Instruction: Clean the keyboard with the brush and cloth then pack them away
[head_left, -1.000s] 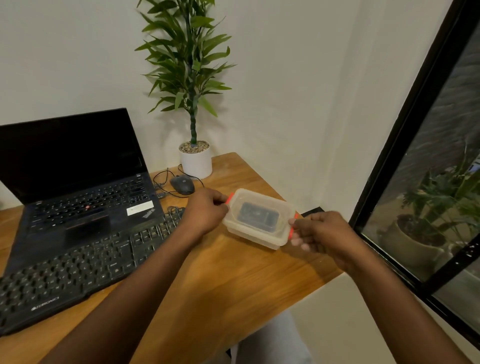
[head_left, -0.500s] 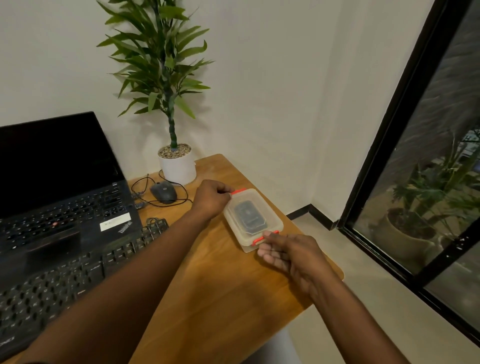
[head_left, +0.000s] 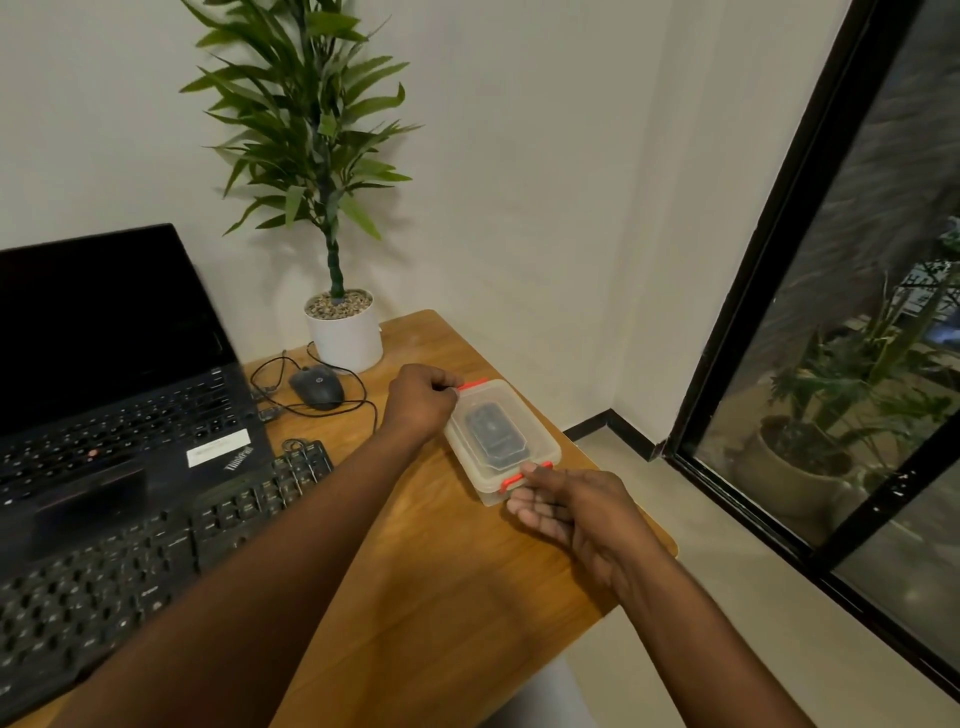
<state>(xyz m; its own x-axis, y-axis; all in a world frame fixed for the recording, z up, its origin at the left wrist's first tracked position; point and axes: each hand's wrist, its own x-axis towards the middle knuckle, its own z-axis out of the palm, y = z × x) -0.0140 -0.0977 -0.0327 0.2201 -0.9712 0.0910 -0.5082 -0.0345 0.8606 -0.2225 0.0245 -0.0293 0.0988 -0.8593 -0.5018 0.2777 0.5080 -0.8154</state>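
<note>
Left of the clear plastic box (head_left: 537, 440): corded mouse (head_left: 317, 387), black keyboard (head_left: 130, 561), open laptop (head_left: 104, 364). Beyond it to the left, potted plant (head_left: 343, 332). Beneath it, wooden worktop (head_left: 441, 597), edge just right of the box. Far-left corner of the box hidden behind the left hand (head_left: 423, 402), curled tight on the far red latch (head_left: 474, 385). At the near red latch (head_left: 519, 477), right hand (head_left: 571, 512), fingers loose, fingertips touching. Lid on; dark contents (head_left: 493, 431) blurred through the plastic, not identifiable.

arms: forearms (head_left: 291, 545) bare | left hand (head_left: 423, 402), right hand (head_left: 571, 506): bare | lap: pale grey garment (head_left: 540, 699)
</note>
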